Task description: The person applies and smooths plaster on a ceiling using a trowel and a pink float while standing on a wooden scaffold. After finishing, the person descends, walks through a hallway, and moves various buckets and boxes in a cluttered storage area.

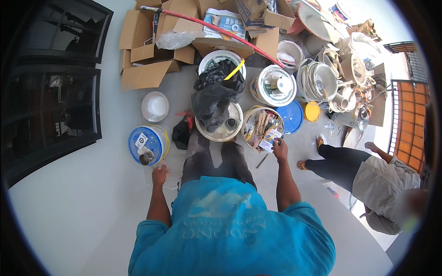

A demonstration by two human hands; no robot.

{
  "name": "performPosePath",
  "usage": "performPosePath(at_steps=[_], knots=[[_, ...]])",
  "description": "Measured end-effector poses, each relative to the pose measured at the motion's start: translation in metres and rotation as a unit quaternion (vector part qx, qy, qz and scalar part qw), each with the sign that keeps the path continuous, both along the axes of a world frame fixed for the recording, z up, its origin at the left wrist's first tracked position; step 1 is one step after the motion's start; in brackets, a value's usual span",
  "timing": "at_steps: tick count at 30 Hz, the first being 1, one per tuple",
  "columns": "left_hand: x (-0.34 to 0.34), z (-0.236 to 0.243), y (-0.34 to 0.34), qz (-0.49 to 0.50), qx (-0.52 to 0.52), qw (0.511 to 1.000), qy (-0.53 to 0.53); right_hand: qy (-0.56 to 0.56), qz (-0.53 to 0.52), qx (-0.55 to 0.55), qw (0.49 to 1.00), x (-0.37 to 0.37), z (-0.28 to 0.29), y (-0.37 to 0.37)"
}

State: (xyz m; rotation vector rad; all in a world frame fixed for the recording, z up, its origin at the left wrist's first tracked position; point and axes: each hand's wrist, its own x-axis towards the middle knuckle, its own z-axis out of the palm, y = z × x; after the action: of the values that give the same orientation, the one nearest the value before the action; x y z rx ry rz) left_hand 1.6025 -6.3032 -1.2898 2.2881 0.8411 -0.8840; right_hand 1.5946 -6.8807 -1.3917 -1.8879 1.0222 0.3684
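Note:
My right hand point(279, 149) is closed at the edge of a white printed packet point(267, 145), over the near rim of an open bucket point(245, 133). Loose hand tools point(260, 125) with wooden handles fill that bucket. My left hand point(160, 175) hangs just below a bucket with a blue lid point(133, 136) and a yellow handle point(167, 140). Its fingers are curled, and anything in them is too small to make out. On the blue lid lie a metal cup point(145, 159) and a crumpled bag. Between my legs and the boxes, a black plastic bag point(214, 108) drapes over pale buckets.
Cardboard boxes point(142, 39) and a long red pole point(216, 28) lie at the back. A white bowl point(155, 106) sits at left, near a dark window point(50, 106). Stacked buckets point(317, 78) crowd the right. Another person point(368, 175) stands there, near an orange gate point(409, 124).

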Motion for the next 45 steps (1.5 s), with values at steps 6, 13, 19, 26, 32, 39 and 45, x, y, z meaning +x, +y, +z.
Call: performPosePath(at_steps=[6,13,19,26,32,39,45], knots=[[0.089,-0.044,-0.002,0.007,-0.083,0.975,-0.206,-0.057,-0.015,-0.046,0.997,0.035,0.007,0.032],[0.237,-0.071,-0.001,-0.128,-0.104,0.984,-0.062,-0.135,0.071,-0.180,0.972,0.165,0.074,0.089],[0.307,-0.101,0.011,0.109,-0.228,0.965,-0.063,-0.198,0.096,-0.183,0.958,0.363,0.126,0.128],[0.288,-0.126,0.052,0.069,-0.239,0.968,-0.030,-0.206,0.264,-0.146,0.931,0.593,0.056,0.173],[0.256,-0.116,0.092,0.159,-0.193,0.967,0.043,-0.012,0.499,-0.313,0.808,0.661,-0.065,0.201],[0.251,-0.097,0.099,0.275,-0.189,0.941,0.066,0.054,0.512,-0.405,0.756,0.681,-0.140,0.227],[0.253,-0.105,0.090,0.266,-0.191,0.942,0.069,-0.012,0.529,-0.457,0.715,0.678,-0.175,0.226]])
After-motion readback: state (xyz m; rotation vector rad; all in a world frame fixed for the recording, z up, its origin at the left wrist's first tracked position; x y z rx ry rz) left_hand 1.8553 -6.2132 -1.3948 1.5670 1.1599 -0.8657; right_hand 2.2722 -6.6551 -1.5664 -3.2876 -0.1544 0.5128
